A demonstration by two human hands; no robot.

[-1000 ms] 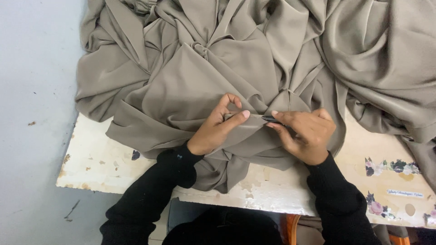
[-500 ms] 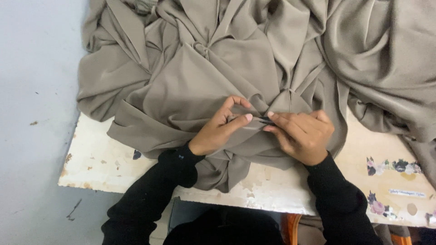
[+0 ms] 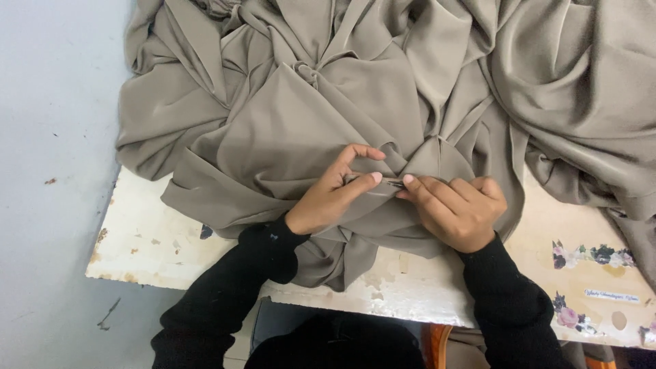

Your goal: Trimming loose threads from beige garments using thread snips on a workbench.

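Here, two hands work a fold of taupe fabric at the table's near edge.

The left hand [image 3: 331, 198] pinches the taupe fabric [image 3: 287, 130]; the right hand [image 3: 458, 208] grips a thin dark tool [image 3: 396, 183] against it. The cloth looks soft, light, probably slippery, best held at the fold. The worn white table [image 3: 150, 232] has bare room near left and right.

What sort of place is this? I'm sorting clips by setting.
Probably a small sewing or tailoring workspace: heaped taupe fabric covers a worn white table, and the right hand works a thin dark tool at a fold.
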